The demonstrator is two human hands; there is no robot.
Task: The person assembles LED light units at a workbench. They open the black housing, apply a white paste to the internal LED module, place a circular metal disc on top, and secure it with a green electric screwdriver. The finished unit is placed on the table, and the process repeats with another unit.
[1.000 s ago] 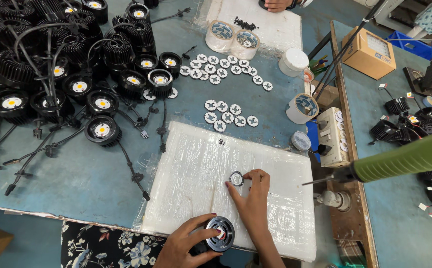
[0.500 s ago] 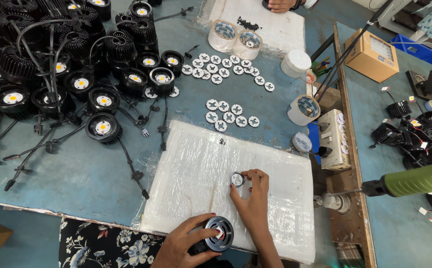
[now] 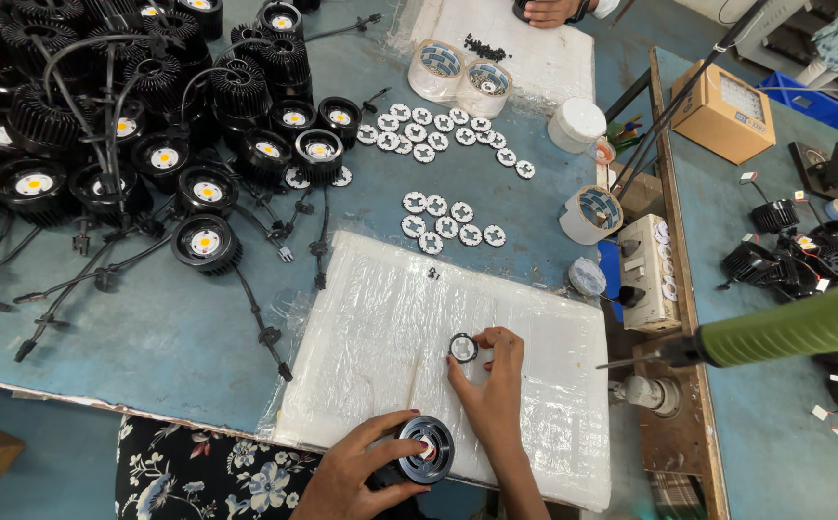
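Small round black ring (image 3: pixel 463 348) is pinched by right hand (image 3: pixel 492 385); left hand (image 3: pixel 361 469) grips black finned lamp (image 3: pixel 424 450) nearby. Best held steady.

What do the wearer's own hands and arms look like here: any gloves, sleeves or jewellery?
Both hands are bare, no gloves. The left hand shows red-painted nails. The right hand and its forearm are uncovered, with no sleeve, watch or ring visible. A black floral-print garment sits at the frame's lower edge.
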